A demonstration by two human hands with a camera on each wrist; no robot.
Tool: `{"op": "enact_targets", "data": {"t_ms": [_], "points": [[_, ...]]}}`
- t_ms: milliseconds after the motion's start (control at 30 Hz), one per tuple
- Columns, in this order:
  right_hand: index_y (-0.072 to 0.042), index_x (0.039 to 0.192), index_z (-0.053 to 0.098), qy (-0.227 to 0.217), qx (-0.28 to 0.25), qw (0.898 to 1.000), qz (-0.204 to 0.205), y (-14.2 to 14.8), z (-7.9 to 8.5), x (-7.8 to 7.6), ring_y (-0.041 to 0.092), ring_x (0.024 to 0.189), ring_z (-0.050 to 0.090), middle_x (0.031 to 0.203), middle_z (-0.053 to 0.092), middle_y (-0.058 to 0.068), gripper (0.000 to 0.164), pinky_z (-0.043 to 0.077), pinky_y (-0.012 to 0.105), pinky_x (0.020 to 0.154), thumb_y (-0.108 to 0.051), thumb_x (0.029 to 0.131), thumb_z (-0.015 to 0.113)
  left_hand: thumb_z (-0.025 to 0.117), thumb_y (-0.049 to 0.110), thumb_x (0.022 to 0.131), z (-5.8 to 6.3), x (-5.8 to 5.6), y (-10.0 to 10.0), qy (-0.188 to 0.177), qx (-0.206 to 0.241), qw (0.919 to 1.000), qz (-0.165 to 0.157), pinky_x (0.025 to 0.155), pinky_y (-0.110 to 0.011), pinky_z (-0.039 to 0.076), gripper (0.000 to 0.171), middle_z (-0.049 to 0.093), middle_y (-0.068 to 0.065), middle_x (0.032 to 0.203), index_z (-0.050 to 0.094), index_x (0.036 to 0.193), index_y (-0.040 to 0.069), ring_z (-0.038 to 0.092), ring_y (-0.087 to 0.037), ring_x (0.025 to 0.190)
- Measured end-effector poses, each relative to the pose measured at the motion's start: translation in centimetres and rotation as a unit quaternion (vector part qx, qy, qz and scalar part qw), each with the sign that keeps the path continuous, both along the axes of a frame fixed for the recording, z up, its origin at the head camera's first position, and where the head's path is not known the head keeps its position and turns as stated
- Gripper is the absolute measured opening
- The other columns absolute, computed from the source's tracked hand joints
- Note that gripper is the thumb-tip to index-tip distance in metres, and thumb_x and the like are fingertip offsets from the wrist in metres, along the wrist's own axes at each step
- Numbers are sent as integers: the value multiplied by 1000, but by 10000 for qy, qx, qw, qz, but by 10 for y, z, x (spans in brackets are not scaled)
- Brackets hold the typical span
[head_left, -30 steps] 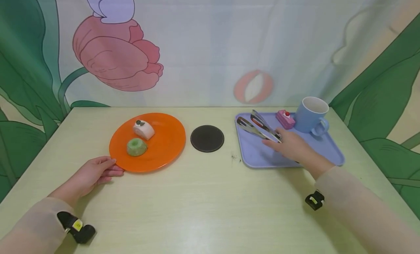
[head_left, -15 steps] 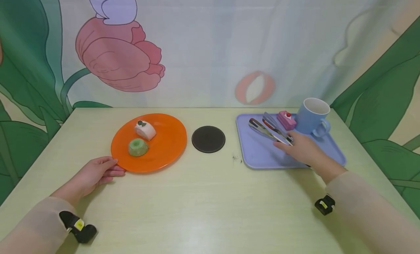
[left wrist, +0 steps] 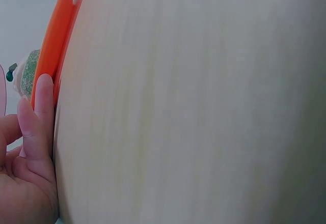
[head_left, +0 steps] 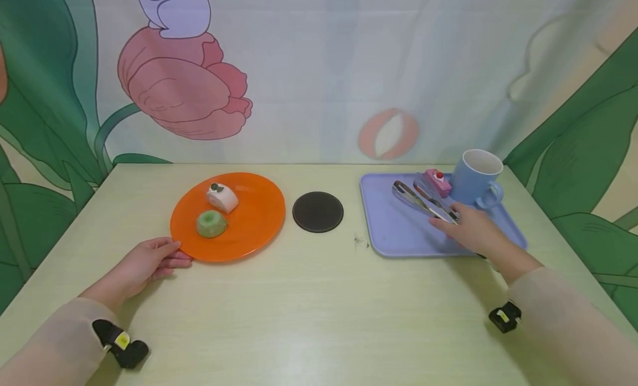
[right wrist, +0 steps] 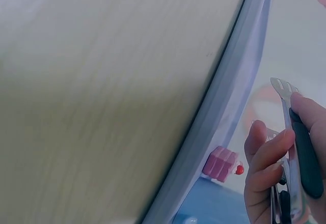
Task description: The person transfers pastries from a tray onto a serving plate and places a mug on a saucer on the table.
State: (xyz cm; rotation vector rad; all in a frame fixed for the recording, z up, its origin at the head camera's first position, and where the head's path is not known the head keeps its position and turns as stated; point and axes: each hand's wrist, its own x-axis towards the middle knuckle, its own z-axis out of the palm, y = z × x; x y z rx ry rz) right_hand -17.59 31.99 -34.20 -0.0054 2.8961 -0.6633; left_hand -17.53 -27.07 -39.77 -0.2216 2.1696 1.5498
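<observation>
My left hand [head_left: 144, 264] grips the near left rim of an orange plate [head_left: 254, 225], its thumb on the edge and fingers reaching underneath. On that plate sit a green ring-shaped cake [head_left: 211, 224] and a white roll cake [head_left: 223, 199] with a dark green topping. My right hand [head_left: 471, 228] holds metal tongs [head_left: 407, 194] over the lavender tray [head_left: 399, 245]; their dark green handle grip [right wrist: 306, 158] shows in the right wrist view. The tongs' ends are spread and point away to the left. Just beyond them lies a pink cake slice [head_left: 437, 182] with a red cherry.
A blue mug [head_left: 471, 181] stands at the tray's back right, close beside the pink slice. Between plate and tray lies a round black coaster [head_left: 318, 212]. A patterned curtain [head_left: 299, 87] hangs behind the table [head_left: 279, 314].
My right hand has moved right across the tray with the tongs, bringing their ends nearer the pink cake slice. The left hand keeps its place at the plate's rim; the head view shifts slightly.
</observation>
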Motion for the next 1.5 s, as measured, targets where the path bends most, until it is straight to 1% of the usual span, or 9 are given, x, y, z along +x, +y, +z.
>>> {"op": "enact_targets", "data": {"t_ms": [333, 467, 633, 833, 1033, 1200, 1300, 1400, 1500], "points": [[15, 134, 29, -38, 3, 10000, -42, 10, -3, 4, 19, 62, 58, 88, 59, 18, 85, 45, 31, 54, -54, 89, 52, 37, 33, 101, 1, 2, 2, -21, -75, 10000, -37, 71, -18, 50, 54, 69, 0, 94, 31, 138, -6, 65, -6, 88], [13, 134, 30, -75, 11, 9999, -98, 13, -4, 5, 19, 64, 57, 87, 58, 16, 86, 44, 31, 54, -57, 88, 51, 37, 33, 101, 1, 1, 2, 8, -81, 10000, -38, 70, -18, 50, 53, 69, 0, 95, 31, 138, -6, 65, -6, 88], [12, 131, 34, 15, -30, 9999, -96, 18, -5, 7, 19, 64, 57, 88, 60, 15, 82, 44, 31, 54, -56, 89, 51, 37, 32, 101, 0, 0, 1, 7, -38, 10000, 16, 70, -18, 50, 51, 69, -1, 95, 32, 136, -5, 65, -7, 88], [12, 132, 33, 14, 10, 10000, -68, 24, -7, 8, 18, 61, 56, 78, 65, 8, 81, 43, 31, 54, -55, 90, 51, 37, 32, 101, 0, 0, 1, -11, -17, 10000, 67, 69, -18, 50, 49, 69, -1, 95, 34, 135, -4, 65, -7, 88], [17, 135, 25, -38, 47, 9999, -97, 26, -5, 11, 19, 63, 57, 80, 65, 11, 88, 44, 32, 56, -55, 91, 48, 38, 33, 101, 0, 1, 0, 7, -19, 10000, 58, 70, -18, 50, 52, 69, 0, 95, 33, 137, -5, 65, -7, 88], [20, 133, 27, 36, 66, 9999, -97, 29, -3, 13, 19, 63, 58, 82, 63, 15, 86, 46, 33, 57, -53, 91, 49, 38, 32, 101, -1, 2, -1, 28, -68, 10000, 14, 70, -18, 50, 51, 69, 0, 94, 34, 135, -5, 65, -6, 88], [20, 133, 26, -30, 56, 9999, -154, 33, -2, 14, 20, 65, 58, 87, 61, 19, 87, 47, 35, 58, -54, 91, 48, 38, 33, 101, -2, 1, -1, 44, -86, 10000, -5, 70, -18, 50, 50, 69, 0, 95, 35, 134, -5, 65, -6, 88], [19, 133, 26, -101, 50, 9997, -209, 36, -1, 15, 22, 68, 59, 89, 61, 19, 87, 47, 36, 59, -55, 92, 47, 38, 33, 101, -1, 1, -1, 45, -66, 10000, -7, 70, -18, 50, 50, 69, -1, 95, 35, 134, -4, 65, -7, 88], [17, 131, 30, -105, 15, 9997, -240, 38, 0, 16, 22, 67, 59, 86, 62, 16, 84, 46, 34, 58, -55, 91, 46, 38, 33, 101, -1, 1, 0, 50, -83, 10000, -7, 70, -18, 50, 49, 69, -1, 95, 37, 133, -4, 65, -7, 88]]}}
